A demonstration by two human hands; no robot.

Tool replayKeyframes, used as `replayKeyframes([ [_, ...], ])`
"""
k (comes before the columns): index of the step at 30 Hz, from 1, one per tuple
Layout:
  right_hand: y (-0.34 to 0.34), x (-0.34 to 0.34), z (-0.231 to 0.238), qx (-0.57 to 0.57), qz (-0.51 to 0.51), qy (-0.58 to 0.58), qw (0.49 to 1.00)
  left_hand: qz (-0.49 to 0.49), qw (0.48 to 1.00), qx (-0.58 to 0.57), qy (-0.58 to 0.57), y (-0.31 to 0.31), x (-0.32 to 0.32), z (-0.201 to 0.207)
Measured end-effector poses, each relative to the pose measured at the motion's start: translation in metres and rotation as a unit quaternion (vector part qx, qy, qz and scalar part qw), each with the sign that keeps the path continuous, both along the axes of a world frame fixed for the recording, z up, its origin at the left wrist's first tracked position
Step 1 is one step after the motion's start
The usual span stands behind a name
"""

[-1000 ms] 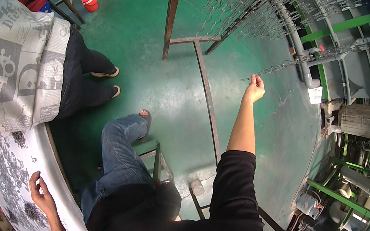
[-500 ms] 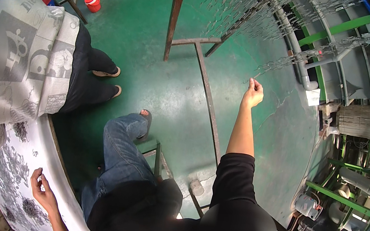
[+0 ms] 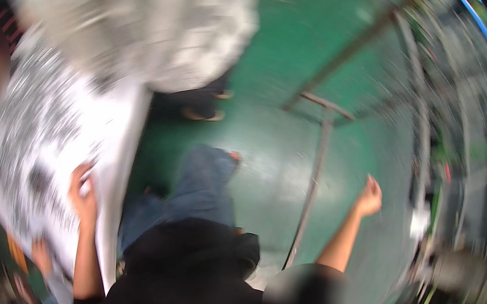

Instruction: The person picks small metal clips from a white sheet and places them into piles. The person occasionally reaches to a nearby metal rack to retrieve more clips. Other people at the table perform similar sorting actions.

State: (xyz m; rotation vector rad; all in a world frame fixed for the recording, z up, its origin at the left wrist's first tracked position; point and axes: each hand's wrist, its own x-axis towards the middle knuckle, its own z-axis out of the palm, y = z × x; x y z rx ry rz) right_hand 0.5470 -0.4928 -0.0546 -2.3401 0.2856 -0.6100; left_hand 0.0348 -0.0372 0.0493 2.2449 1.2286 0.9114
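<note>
My left hand [image 3: 84, 198] hovers over or rests at the near right side of a white-covered table [image 3: 118, 134]; which one, I cannot tell. Its thumb and forefinger are curved with a gap between them, and nothing shows in it. Many small dark metal pieces [image 3: 42, 124] lie strewn over the white surface, smeared by motion. Out to the right, my right hand [image 3: 369, 197] is raised above the green floor with its fingers drawn together. Whatever those fingers hold, if anything, is too blurred to make out.
Close by at upper left, a person in a pale top [image 3: 151, 14] leans by the table. Another person's hand [image 3: 42, 257] is at its lower left edge. A brown metal frame [image 3: 314, 180] stands on the green floor [image 3: 271, 131]. Pipes and racks [image 3: 455, 150] line the right side.
The view has swung left, bringing more of the table in. My right hand has drawn back from the hanging metal hooks. Another person's hand now shows beside the table.
</note>
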Motion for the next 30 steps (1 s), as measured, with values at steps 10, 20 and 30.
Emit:
replayKeyframes([
  [10,0.157,-0.149,0.111,0.055,0.407,0.044,0.911,0.194,0.97,-0.071,-0.13,-0.039,-0.052,-0.026],
  [20,0.36,-0.286,0.166,0.098,0.775,0.061,0.621,0.318,0.929,-0.02,-0.189,-0.08,-0.086,-0.048],
  [30,0.461,-0.359,0.175,0.137,0.86,0.169,0.462,0.353,0.924,0.023,-0.144,0.035,-0.089,-0.07],
])
